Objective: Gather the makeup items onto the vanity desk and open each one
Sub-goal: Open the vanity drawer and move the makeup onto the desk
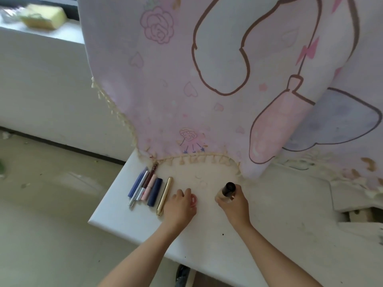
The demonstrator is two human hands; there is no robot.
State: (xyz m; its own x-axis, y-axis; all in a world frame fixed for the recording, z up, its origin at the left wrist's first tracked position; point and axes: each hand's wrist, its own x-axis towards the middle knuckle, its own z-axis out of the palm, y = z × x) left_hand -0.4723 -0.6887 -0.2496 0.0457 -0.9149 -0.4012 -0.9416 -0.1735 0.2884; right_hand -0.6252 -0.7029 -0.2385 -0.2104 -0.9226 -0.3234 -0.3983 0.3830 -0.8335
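A person is handling makeup at the worktop.
Right hand is gripping a capped bottle; left hand fingers are clasping a pink pot.

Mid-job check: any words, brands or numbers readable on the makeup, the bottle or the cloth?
No text can be read.
On the bottle in the right hand: no legible label.
On the row of tubes and pens: any print too small.
The pink item in the left hand: mostly hidden.
On the cloth: only drawings, no words.
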